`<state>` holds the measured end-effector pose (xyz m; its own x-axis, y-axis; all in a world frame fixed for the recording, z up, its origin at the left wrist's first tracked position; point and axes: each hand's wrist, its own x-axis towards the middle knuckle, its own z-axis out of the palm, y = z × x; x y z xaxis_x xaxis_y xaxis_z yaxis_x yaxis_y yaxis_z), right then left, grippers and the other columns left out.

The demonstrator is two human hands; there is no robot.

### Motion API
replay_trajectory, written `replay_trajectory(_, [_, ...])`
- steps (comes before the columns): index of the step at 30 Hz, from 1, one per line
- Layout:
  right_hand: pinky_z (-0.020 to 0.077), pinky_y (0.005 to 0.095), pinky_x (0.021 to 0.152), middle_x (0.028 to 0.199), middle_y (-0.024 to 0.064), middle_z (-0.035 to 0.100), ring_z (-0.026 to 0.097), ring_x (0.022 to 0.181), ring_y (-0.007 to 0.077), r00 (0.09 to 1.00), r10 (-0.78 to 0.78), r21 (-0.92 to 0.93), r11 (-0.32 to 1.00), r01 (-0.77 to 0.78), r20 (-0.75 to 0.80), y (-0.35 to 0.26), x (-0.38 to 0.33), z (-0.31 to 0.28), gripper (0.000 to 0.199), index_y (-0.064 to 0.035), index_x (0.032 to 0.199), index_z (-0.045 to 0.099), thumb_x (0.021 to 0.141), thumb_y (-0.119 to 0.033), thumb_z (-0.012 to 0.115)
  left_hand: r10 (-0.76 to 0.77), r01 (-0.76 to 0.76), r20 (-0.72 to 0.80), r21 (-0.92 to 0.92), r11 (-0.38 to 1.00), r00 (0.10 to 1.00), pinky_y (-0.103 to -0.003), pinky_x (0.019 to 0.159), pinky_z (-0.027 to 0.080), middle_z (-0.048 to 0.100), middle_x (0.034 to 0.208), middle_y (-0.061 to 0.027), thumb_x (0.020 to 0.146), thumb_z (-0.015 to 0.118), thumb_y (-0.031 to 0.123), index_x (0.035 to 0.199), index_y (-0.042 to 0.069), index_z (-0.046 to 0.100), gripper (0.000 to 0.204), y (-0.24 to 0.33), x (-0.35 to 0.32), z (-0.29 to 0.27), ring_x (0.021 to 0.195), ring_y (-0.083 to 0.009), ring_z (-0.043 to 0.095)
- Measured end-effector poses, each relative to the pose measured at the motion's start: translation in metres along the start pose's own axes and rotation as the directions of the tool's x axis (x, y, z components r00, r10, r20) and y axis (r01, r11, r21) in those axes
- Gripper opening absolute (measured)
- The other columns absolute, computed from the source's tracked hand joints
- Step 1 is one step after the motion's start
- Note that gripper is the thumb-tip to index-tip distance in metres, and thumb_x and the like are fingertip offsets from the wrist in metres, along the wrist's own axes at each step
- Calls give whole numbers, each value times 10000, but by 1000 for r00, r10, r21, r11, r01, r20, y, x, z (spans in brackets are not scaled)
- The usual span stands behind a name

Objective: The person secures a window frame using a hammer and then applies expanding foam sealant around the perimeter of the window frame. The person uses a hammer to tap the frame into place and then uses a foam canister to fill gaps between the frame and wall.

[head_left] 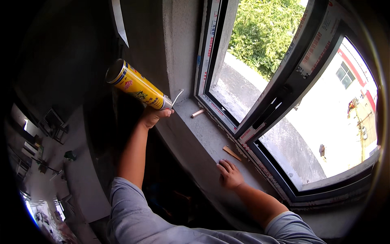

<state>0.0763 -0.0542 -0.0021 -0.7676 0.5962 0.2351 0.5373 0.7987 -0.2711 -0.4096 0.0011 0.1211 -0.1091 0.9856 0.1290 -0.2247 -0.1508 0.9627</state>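
Note:
My left hand (153,116) is closed around the nozzle end of a yellow spray foam can (140,86). The can is tipped over, its base up to the left and its silver top down to the right. From that top a thin white tube (177,98) sticks out toward the inner corner of the window opening. On the grey concrete sill (207,138) rests my right hand (230,174), empty, fingers stretched and slightly bent. Just beyond its fingertips lies a thin wooden wedge (232,153). Farther along the sill is a small light-brown piece (198,113), close to the frame.
A dark window frame (239,132) with printed protective film runs along the sill. Its right sash (280,110) has a black handle. A rough plaster wall (183,49) rises at the left. Down in the dim room at far left stands a metal-framed stool (55,124).

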Motion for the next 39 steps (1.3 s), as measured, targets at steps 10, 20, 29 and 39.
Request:
replay_trajectory(10, [441,542,1198,1552,144,588,527,1477,368,999,-1,-21,1000,2,49,5,3,-3,589,-125,1455,626,875,-153,720,-130,117,100,124,985,986,-329,845,612,713,923,-45,805,835,10,1151,39,693,375,-51,90,-15,864,-185,735])
replay_trajectory(20, [427,544,1209,1546,151,592,528,1475,374,997,15,9,1000,-16,70,0,9,-14,588,-106,1449,623,874,-147,741,46,-40,-30,165,986,999,-336,908,558,714,997,8,768,854,30,1038,79,706,311,-69,98,3,951,-147,686])
replay_trajectory(29, [423,550,1216,1548,152,590,525,1478,372,997,20,17,1000,-22,74,1,8,-12,578,-108,1444,628,877,-146,736,-24,22,9,213,977,1000,-359,1041,530,654,1214,-15,732,886,63,1383,76,592,714,-79,105,-13,1136,-169,640])
replay_trajectory(39, [436,555,1203,1516,152,614,548,1456,373,999,24,38,999,-25,30,-1,9,-13,572,-107,1411,645,843,-121,718,100,-92,-41,167,982,994,-341,909,570,708,1053,-8,758,863,55,1117,70,693,397,-50,97,0,989,-159,689])
